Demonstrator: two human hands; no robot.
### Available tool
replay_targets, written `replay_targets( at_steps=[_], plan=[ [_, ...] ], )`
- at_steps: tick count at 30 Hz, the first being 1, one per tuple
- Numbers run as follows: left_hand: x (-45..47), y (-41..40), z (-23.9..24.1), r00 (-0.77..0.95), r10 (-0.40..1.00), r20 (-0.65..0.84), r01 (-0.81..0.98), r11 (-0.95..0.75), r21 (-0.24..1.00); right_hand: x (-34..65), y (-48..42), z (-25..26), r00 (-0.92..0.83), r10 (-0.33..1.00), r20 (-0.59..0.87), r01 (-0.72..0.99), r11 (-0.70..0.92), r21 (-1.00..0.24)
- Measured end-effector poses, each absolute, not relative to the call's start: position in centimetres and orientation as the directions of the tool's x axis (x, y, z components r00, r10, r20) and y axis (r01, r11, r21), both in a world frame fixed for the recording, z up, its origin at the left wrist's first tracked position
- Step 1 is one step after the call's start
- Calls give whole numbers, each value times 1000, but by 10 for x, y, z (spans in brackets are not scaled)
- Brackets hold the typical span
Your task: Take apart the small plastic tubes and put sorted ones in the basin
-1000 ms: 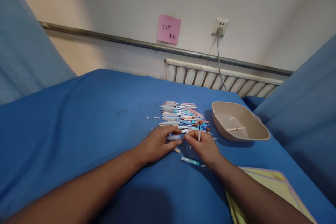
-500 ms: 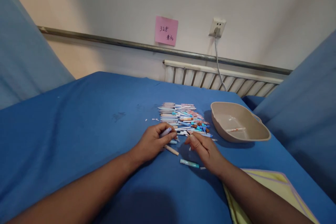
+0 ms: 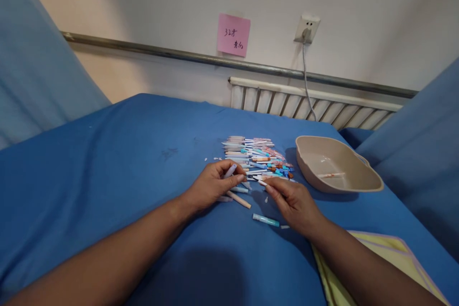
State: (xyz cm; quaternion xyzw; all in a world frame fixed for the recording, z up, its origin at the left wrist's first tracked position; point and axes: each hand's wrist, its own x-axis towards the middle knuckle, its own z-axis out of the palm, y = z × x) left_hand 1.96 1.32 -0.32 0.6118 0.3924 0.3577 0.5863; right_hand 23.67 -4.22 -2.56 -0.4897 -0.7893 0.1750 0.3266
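My left hand (image 3: 210, 182) is closed around a lavender pen barrel (image 3: 230, 170), one end showing above the thumb. My right hand (image 3: 294, 203) pinches a thin white stick like a pen refill (image 3: 263, 182), its dark tip directed at my left fingers. Just beyond both hands lies a pile of pens and pen parts (image 3: 234, 147). Close to my left hand are a peach pen barrel (image 3: 239, 200) and a light blue one (image 3: 239, 190). A teal pen barrel (image 3: 266, 220) rests nearer to me, left of my right wrist. A tiny white piece (image 3: 266, 199) lies between the hands.
A beige basin (image 3: 311, 179) at the right holds one orange-and-white pen (image 3: 332, 175). Yellow cloth (image 3: 380, 248) lies under my right forearm. The blue sheet (image 3: 107, 177) covers the surface. Behind it are a radiator (image 3: 279, 100) and a metal rail (image 3: 172, 53).
The view has shifted slightly, so things appear further right. My right hand has drawn a little away from my left, and more of the white refill shows in its fingers.
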Motion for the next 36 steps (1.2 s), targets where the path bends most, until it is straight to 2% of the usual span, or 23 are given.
replay_targets(
  at_steps=[16, 23, 29, 36],
  plan=[
    [22, 11, -1, 445, 896, 1, 94, -48, 994, 237, -43, -28, -345, 877, 335, 701, 478, -529],
    [22, 9, -3, 455, 890, -42, 128, -19, 992, 236, -42, -27, -350, 880, 321, 707, 473, -526],
    [22, 11, -1, 439, 897, 44, 146, -120, 982, 237, -43, -27, -349, 871, 345, 688, 488, -537],
    [22, 12, -2, 444, 895, 35, 163, -119, 979, 237, -42, -27, -343, 872, 349, 710, 484, -511]
  ],
)
